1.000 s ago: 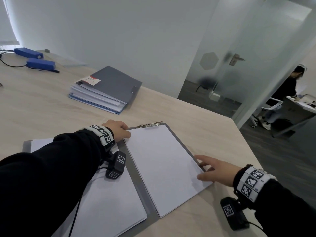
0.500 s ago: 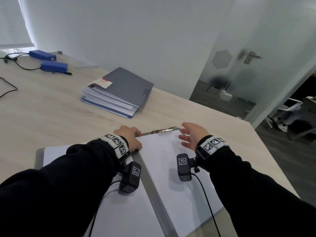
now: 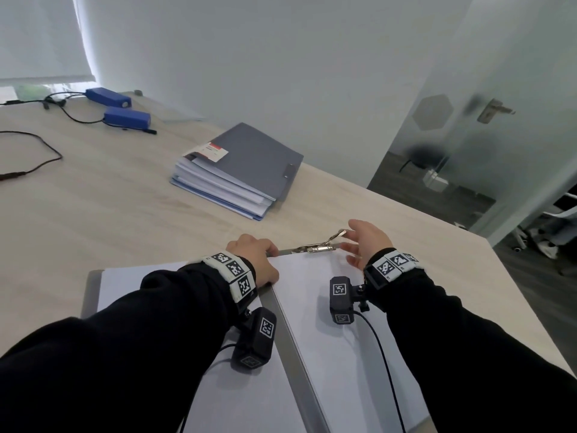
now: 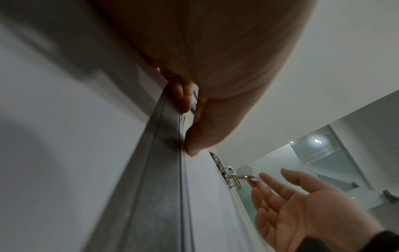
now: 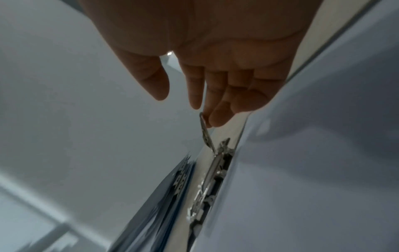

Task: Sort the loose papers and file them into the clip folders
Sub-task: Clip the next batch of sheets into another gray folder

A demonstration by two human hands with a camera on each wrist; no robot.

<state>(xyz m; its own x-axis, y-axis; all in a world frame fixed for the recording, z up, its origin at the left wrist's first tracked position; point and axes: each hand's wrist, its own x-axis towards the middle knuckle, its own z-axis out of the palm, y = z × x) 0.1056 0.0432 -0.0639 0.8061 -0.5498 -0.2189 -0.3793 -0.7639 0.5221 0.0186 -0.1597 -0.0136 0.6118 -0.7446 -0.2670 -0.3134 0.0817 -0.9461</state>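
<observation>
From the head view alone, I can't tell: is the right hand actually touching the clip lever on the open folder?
Observer: Yes. The right wrist view shows fingertips touching the tip of the raised clip lever, with no closed grip round it.
Operator: And the left hand?
Observer: In the left wrist view, the left hand's thumb presses the paper stack down beside the folder spine.
Operator: Is the right hand open?
Observer: Yes, that view shows the right hand with its palm exposed and fingers spread.
</observation>
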